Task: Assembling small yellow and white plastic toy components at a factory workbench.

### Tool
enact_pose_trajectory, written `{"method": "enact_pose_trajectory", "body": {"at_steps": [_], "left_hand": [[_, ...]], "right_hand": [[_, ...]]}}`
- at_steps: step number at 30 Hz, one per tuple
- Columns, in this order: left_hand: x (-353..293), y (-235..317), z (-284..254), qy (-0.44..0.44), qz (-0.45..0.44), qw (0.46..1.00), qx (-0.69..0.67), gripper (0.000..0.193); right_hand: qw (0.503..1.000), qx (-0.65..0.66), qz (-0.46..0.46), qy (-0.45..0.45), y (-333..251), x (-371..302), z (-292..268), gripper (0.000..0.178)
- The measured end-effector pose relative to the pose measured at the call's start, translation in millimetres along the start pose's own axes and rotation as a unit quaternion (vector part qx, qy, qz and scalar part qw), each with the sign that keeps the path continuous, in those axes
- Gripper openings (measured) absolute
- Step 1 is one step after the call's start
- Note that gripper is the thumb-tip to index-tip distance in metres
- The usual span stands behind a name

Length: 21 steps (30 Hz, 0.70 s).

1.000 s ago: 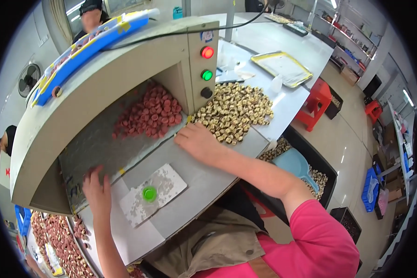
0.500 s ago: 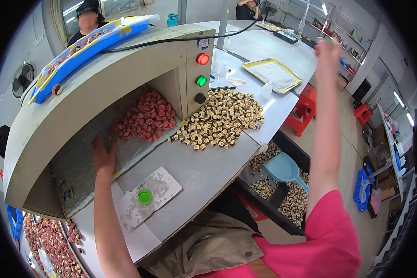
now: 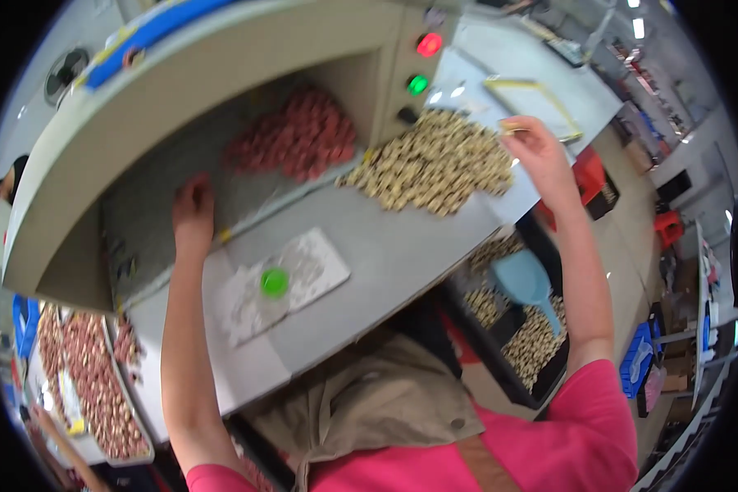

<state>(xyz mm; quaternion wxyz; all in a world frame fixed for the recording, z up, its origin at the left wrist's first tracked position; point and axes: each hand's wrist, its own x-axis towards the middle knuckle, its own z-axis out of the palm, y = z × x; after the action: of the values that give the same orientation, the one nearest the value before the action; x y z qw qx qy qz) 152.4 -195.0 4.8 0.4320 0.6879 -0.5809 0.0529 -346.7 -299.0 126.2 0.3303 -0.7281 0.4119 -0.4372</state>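
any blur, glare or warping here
In the head view, blur softens the left hand, right hand and brown-and-cream pieces; same view, fisheye bends edges near black corners; same view, the red indicator light glares, and the machine recess is dimmer than the grey worktop.

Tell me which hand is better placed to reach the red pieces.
Probably the left hand: it sits in the machine's opening near the red pieces; the right hand is outside, beside the pale pieces.

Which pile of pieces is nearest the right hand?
The cream-and-dark pile on the worktop, just left of the right hand and outside the arched machine; the red pile lies inside its opening, farther away.
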Motion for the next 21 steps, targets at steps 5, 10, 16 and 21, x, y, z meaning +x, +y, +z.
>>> {"method": "enact_pose_trajectory", "body": {"at_steps": [5,10,16,21], "left_hand": [[-59,68,-48,-0.031,-0.289,0.917,-0.272,0.03],[-138,96,-81,0.04,-0.378,0.765,-0.52,0.032],[-192,124,-81,0.053,-0.378,0.644,-0.663,0.037],[-196,138,-74,0.038,-0.399,0.633,-0.662,0.034]], "right_hand": [[0.958,-0.111,-0.007,-0.263,-6,-46,122,0.02],[0.906,-0.171,-0.186,-0.341,19,-46,158,0.021],[0.931,-0.127,-0.113,-0.324,-1,-58,165,0.021],[0.939,-0.151,-0.106,-0.289,-7,-61,167,0.018]]}}
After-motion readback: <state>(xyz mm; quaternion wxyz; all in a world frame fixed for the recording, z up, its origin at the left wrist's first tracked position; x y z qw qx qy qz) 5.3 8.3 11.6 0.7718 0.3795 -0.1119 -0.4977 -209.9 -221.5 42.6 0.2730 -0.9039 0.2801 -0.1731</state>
